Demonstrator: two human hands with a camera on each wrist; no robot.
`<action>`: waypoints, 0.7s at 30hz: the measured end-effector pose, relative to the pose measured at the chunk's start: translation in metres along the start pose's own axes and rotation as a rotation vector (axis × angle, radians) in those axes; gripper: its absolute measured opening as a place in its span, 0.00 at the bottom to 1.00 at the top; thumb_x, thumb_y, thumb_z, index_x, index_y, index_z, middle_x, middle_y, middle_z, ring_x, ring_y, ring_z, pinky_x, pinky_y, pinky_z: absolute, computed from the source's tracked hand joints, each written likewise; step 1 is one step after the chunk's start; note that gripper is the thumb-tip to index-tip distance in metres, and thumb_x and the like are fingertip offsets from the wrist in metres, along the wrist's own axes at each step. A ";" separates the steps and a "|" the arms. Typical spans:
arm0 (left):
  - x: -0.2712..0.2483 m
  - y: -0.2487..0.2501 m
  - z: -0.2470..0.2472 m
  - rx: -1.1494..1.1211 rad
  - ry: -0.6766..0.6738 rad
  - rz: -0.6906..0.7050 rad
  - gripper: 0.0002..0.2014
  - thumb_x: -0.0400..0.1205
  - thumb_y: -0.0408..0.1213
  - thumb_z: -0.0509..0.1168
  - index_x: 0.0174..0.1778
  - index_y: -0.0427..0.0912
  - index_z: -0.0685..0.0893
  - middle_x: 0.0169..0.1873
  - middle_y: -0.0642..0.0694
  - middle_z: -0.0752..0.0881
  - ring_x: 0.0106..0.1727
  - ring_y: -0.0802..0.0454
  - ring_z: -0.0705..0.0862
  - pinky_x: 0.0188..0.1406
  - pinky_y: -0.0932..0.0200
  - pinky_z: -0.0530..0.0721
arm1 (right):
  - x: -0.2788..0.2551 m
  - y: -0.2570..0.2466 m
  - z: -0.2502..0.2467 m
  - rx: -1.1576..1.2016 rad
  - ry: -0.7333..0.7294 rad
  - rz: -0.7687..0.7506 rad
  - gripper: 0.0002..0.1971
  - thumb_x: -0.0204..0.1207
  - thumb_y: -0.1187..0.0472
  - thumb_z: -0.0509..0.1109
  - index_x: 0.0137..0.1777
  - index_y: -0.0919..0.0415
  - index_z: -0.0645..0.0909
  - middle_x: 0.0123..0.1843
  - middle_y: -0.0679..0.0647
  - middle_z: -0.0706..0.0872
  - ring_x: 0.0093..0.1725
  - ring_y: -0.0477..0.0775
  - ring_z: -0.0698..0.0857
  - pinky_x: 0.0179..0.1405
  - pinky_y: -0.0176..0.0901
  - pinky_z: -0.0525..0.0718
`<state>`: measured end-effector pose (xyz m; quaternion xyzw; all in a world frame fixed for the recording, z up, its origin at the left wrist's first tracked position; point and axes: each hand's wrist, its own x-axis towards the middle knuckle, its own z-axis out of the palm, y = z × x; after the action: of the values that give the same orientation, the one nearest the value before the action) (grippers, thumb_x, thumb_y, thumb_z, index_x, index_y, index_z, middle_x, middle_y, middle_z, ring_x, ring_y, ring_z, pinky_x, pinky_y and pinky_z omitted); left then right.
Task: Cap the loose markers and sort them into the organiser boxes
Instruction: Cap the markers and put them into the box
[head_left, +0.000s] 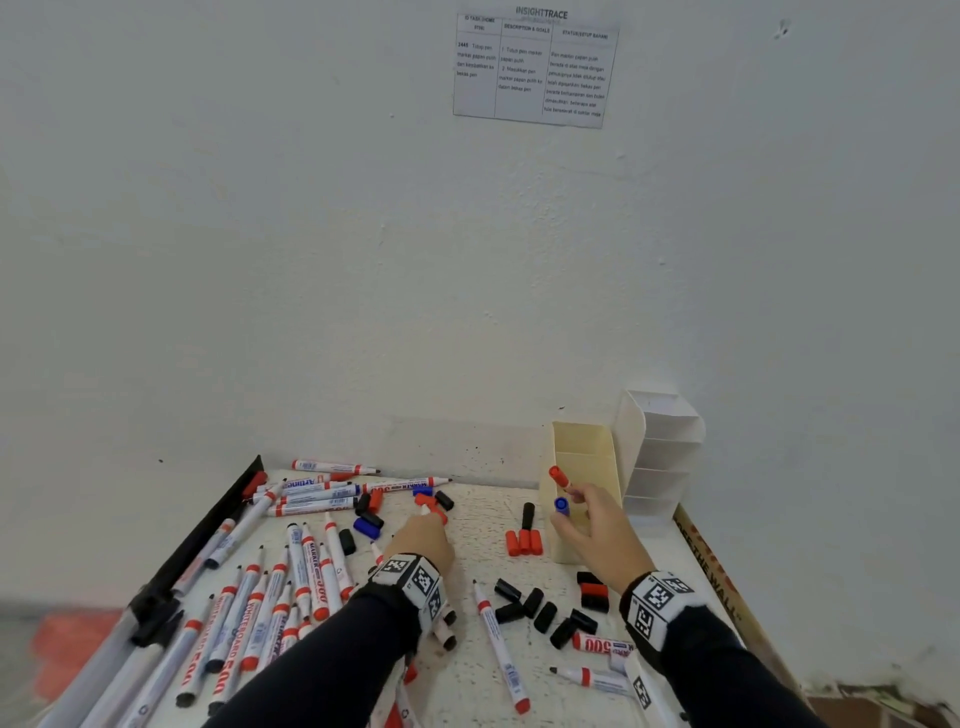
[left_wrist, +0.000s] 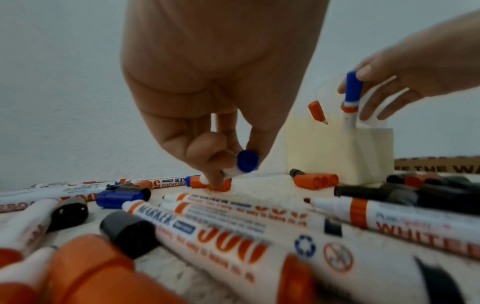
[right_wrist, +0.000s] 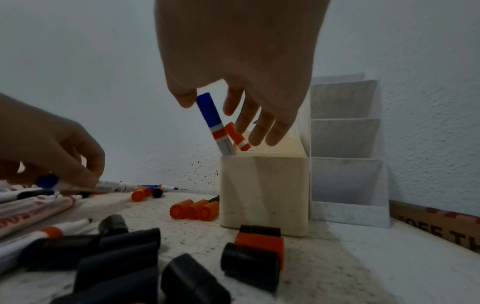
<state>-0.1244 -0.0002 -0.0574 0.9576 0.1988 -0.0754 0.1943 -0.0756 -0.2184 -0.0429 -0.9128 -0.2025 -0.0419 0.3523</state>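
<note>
My right hand (head_left: 571, 506) hovers over the cream organiser box (head_left: 582, 447) and pinches the cap of a blue-capped marker (right_wrist: 210, 115) that stands tip-down in the box. A red-capped marker (head_left: 557, 474) leans in the same box. My left hand (head_left: 431, 519) is down on the table among loose caps. Its curled fingers (left_wrist: 197, 148) hold an uncapped marker with a blue end (left_wrist: 246, 161), and one fingertip touches a red cap (left_wrist: 223, 185). Several uncapped markers (head_left: 260, 613) lie at the left.
A white tiered organiser (head_left: 665, 447) stands against the wall right of the cream box. Three red caps (head_left: 523, 542) lie beside the box, and several black caps (head_left: 535, 608) lie near my right wrist. A cardboard strip (head_left: 727, 587) runs along the table's right edge.
</note>
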 end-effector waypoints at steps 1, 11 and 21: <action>-0.001 -0.002 -0.004 -0.018 0.011 -0.006 0.13 0.83 0.37 0.58 0.63 0.40 0.77 0.61 0.42 0.82 0.60 0.47 0.82 0.58 0.58 0.80 | -0.001 -0.001 0.001 -0.059 0.034 -0.011 0.22 0.77 0.46 0.64 0.68 0.53 0.71 0.61 0.42 0.73 0.63 0.42 0.73 0.68 0.43 0.72; -0.025 -0.066 -0.057 -0.222 0.114 -0.080 0.19 0.80 0.34 0.61 0.67 0.42 0.70 0.60 0.41 0.82 0.58 0.46 0.82 0.56 0.56 0.81 | 0.010 -0.077 0.055 -0.119 0.271 -0.316 0.13 0.73 0.56 0.56 0.46 0.58 0.81 0.47 0.49 0.80 0.48 0.47 0.72 0.50 0.42 0.74; -0.043 -0.151 -0.083 -0.359 0.139 -0.182 0.19 0.78 0.34 0.62 0.67 0.41 0.77 0.61 0.40 0.82 0.57 0.45 0.83 0.60 0.55 0.81 | 0.028 -0.146 0.144 -0.307 -0.547 -0.071 0.21 0.83 0.56 0.53 0.76 0.45 0.66 0.79 0.48 0.66 0.78 0.58 0.61 0.74 0.60 0.60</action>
<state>-0.2200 0.1457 -0.0234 0.8887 0.3077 0.0102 0.3397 -0.1181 -0.0162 -0.0535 -0.9250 -0.3128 0.1629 0.1413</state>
